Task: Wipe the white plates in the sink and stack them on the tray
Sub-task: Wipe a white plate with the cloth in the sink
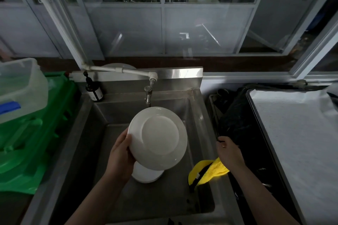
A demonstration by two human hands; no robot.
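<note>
We see a steel sink carrying white plates on its floor below the tap, a dark bottle on its ledge left of the tap

Left hand grips a plate by its rim; right hand clutches a yellow cloth.

The left hand gripped a white plate by its rim, underside up and tilted, over the steel sink; another white plate lay in the basin just below that hand; the right hand held a yellow cloth at the sink's right edge; beyond it to the right lay the tray; a tap stood beyond the held plate.
</note>
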